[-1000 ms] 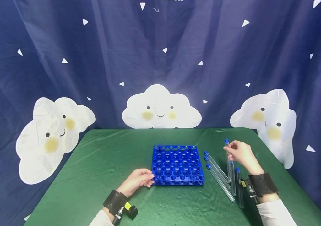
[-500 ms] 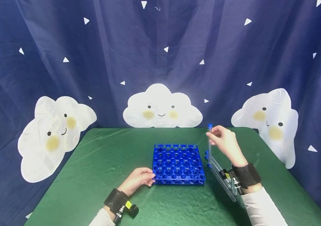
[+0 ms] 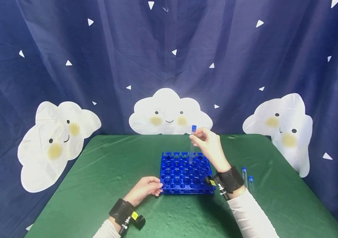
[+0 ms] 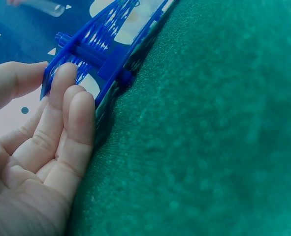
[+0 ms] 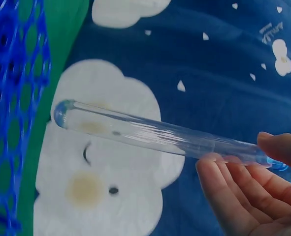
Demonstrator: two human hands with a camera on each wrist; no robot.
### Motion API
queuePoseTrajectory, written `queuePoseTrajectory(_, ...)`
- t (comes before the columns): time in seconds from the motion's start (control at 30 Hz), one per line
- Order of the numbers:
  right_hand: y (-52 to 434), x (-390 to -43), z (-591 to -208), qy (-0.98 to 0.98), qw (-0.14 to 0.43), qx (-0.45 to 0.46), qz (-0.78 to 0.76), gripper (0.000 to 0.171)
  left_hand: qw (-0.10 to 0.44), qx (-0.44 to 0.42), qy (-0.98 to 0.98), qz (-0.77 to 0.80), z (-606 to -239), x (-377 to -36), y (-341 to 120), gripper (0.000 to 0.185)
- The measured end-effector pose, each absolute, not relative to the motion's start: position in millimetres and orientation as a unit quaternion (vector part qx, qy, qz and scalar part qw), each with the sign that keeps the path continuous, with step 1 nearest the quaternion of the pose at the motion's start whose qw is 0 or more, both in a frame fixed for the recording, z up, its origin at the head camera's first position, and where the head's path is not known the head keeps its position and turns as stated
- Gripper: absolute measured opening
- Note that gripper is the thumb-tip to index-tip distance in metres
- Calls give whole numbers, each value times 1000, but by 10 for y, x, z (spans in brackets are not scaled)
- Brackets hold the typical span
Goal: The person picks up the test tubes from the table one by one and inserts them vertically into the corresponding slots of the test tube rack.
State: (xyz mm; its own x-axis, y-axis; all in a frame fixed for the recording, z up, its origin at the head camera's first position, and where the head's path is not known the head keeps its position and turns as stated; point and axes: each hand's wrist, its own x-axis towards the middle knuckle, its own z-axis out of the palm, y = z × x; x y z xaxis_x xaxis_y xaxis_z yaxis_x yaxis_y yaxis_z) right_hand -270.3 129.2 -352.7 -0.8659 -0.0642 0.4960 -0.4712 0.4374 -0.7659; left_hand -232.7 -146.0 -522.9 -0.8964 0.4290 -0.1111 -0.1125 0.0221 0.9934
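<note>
A clear test tube with a blue cap (image 3: 191, 150) is pinched near its top by my right hand (image 3: 210, 145). It stands nearly upright over the back part of the blue test tube rack (image 3: 177, 181). From the right wrist view, the rounded bottom of the tube (image 5: 130, 130) is apart from the rack (image 5: 10, 98). My left hand (image 3: 146, 189) holds the rack's near left corner. Close up in the left wrist view, the thumb and fingertips (image 4: 64, 78) pinch the edge of the rack's upper plate (image 4: 93, 29).
Two more blue-capped test tubes (image 3: 244, 173) show on the right of the green table (image 3: 112, 155), partly behind my right forearm. That forearm hides the area to the rack's right. A dark blue curtain with clouds (image 3: 170, 114) hangs behind.
My right hand has carried the test tube left from the right-hand tubes to over the rack, raising it on the way. The left hand and the rack have stayed put.
</note>
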Motion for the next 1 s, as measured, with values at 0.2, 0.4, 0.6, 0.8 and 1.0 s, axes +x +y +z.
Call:
queuePoseTrajectory(0.2, 962, -2732, -3632, -828, 212, 173, 489, 19, 196, 119, 684, 693, -5243, -2331, -1463, 28)
queuePoseTrajectory(0.4, 680, -2758, -3775, -816, 216, 198, 499, 17, 199, 120, 682, 694, -5270, -2348, -1487, 30)
queuePoseTrajectory(0.6, 518, -2786, -3914, -813, 201, 202, 507, 17, 197, 123, 685, 691, -5250, -2343, -1484, 29)
queuePoseTrajectory(0.8, 444, -2813, -4011, -811, 176, 192, 523, 17, 197, 118, 684, 692, -5231, -2338, -1467, 26)
queuePoseTrajectory(1.0, 393, -2815, -4111, -823, 169, 209, 501, 17, 200, 115, 683, 693, -5232, -2346, -1473, 25)
